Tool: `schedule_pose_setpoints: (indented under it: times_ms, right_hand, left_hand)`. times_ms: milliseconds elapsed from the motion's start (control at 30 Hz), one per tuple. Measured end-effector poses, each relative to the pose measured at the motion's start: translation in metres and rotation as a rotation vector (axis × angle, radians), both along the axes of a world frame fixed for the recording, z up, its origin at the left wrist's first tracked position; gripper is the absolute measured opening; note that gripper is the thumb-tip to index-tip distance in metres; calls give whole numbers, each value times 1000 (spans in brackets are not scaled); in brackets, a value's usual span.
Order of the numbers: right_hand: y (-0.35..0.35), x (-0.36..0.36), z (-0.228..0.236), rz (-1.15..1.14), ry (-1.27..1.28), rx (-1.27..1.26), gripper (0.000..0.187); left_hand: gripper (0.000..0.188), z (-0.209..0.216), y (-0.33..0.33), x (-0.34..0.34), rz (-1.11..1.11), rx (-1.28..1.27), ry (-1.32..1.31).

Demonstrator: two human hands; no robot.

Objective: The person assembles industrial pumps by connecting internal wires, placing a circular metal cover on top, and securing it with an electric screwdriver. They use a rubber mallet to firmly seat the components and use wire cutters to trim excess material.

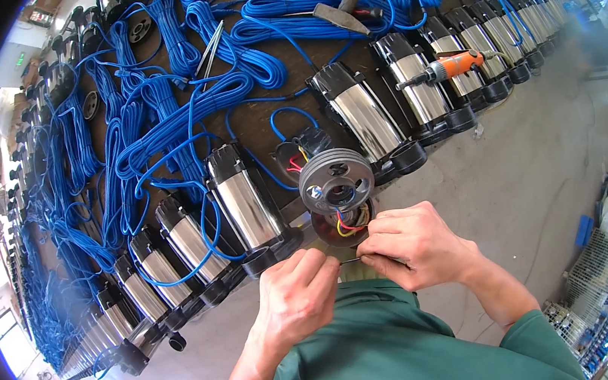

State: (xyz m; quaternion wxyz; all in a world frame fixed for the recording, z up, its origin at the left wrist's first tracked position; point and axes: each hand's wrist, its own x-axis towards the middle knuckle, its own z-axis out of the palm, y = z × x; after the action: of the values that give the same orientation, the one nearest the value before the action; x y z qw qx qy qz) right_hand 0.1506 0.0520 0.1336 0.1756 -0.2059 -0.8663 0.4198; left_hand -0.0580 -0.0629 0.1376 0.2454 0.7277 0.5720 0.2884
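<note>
My left hand (295, 294) and my right hand (416, 246) are close together in front of my body, fingers pinched. Between them runs a short thin strand (350, 260), perhaps a wire or tie; its kind is too small to tell. Just beyond my fingers is an opened pump body (332, 233) with red, yellow and blue wires (348, 224) coming out. Over it sits a grey ribbed round metal part (336, 180) with holes. Behind that, a black cap (311, 143) with coloured wires connects to a blue cable (288, 110).
Rows of steel-bodied pumps with black ends, such as one pump (245, 206), line the bench edge on both sides. Bundled blue cables (182, 121) cover the brown bench top. A hammer (351, 3) and an orange power driver (448, 68) lie at the right. Wire racks (594, 268) stand far right.
</note>
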Motion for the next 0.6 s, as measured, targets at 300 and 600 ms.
schedule_pose_setpoints:
  times_ms: [300, 600]
  right_hand:
    - [13, 18, -1, -159, 8, -271, 7]
    - [15, 13, -5, -143, 31, -413, 8]
  left_hand:
    - [12, -20, -4, -13, 319, -64, -65]
    - [54, 8, 15, 11, 247, -141, -173]
